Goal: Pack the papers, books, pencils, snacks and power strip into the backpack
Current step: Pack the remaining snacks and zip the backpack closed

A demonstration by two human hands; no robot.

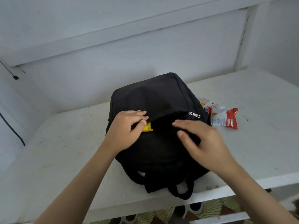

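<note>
black backpack lies mid bench, front pocket unzipped, yellow packet poking out. left hand pinches the pocket's upper flap. right hand blurred on the lower lip, grip can't tell. red-white snack packets just right of backpack.

A white table under a white shelf, a black cable at left

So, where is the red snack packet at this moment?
In the head view, the red snack packet lies on the white table, just right of the black backpack, outside it.
</note>
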